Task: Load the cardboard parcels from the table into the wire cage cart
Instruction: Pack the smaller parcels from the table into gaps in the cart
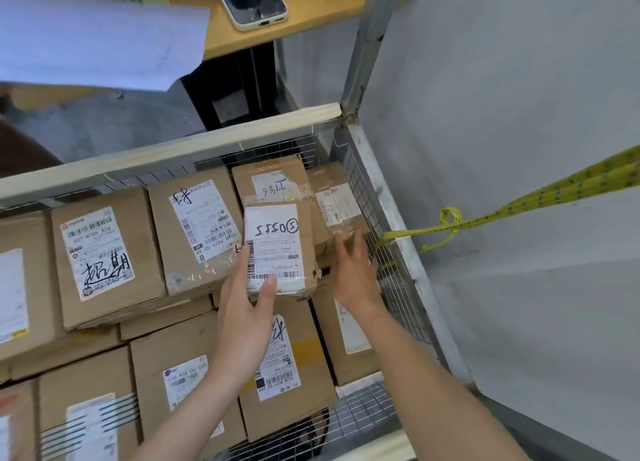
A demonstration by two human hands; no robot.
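the parcel (280, 249) i hold is brown cardboard, its label (273, 238) white with black print and black handwriting. the cage cart (389, 214) is grey wire mesh with a cream top rail (173, 150). the strap (540, 197) is yellow, dotted dark.

Grips a small parcel (304, 225) with the left hand (242, 322), thumb on its label (275, 249), over the stack (145, 225) inside the cart (389, 197), near the cart's right wall. Touches a box (337, 197) against that wall with the straight-fingered right hand (355, 273).
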